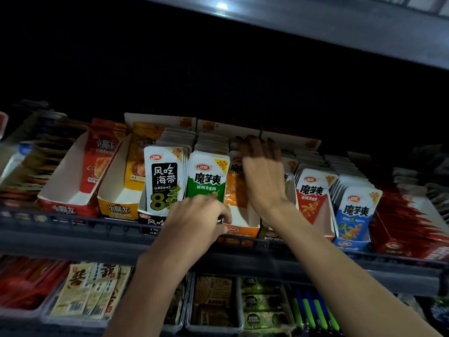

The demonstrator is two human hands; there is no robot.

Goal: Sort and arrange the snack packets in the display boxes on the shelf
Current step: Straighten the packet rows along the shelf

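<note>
Our right hand [263, 173], fingers spread wide and holding nothing, lies over the orange packets [235, 190], set back in their box [243, 231] at the front edge of the shelf [73, 239]. The left hand [196, 220] is curled at the box front; we cannot tell its grip. We'd steady the box, then draw the packets forward evenly.

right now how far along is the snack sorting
Looks done: green packets, red packets and blue packets stand in full rows. In hand: right hand reaches over the orange packets, set back in the orange box; left hand at its front. Still to do: left-side red box and yellow box nearly empty, packets at the back.
</note>
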